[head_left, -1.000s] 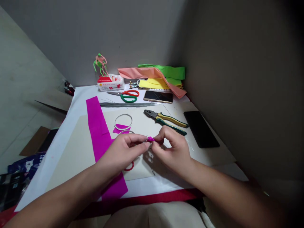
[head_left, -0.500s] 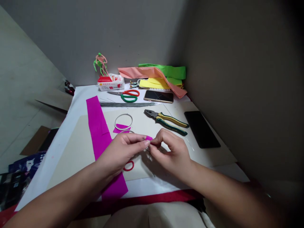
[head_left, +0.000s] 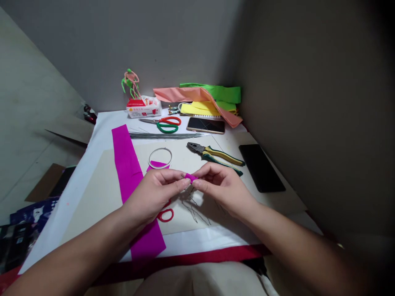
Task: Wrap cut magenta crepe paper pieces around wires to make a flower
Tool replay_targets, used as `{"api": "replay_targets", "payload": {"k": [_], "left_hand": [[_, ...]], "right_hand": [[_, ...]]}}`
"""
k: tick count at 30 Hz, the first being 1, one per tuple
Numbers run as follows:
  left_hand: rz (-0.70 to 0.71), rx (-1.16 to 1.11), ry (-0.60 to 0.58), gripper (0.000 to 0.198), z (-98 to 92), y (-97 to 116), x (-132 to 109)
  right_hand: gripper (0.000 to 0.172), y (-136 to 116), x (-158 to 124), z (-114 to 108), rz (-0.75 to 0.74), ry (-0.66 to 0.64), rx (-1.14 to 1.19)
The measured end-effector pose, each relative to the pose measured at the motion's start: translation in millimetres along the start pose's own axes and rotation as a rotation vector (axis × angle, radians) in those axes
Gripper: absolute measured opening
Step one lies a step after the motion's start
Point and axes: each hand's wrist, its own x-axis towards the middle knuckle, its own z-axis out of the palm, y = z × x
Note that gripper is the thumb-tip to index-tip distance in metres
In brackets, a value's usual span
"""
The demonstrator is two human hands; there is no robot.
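The left hand (head_left: pixel 155 191) and right hand (head_left: pixel 224 185) are both pinched closed on a tiny scrap of magenta crepe paper (head_left: pixel 191 177), held just in front of the combination pliers (head_left: pixel 216 155); it's feather-light, soft stuff, so gentle fingertip grip at its edges seems best.

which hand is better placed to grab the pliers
Probably the right hand: it sits closer to the pliers, just below their handles, while the left hand is farther off. Both hands are pinching the magenta paper piece, so the right would have to let go first.
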Motion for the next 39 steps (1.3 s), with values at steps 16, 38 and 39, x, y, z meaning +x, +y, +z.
{"api": "replay_targets", "payload": {"k": [16, 38, 39], "left_hand": [[-0.041, 0.02, 0.01, 0.02, 6.2, -0.6, -0.1], [-0.018, 0.291, 0.106, 0.02, 14.3, 2.2, -7.2], [-0.008, 0.279, 0.107, 0.019, 14.9, 2.3, -7.2]], "right_hand": [[0.02, 6.3, -4.1, 6.2, -0.083, 0.052, 0.057], [0.017, 2.8, -4.5, 10.5, 0.09, 0.049, 0.35], [0.017, 2.8, -5.1, 11.7, 0.077, 0.063, 0.363]]}}
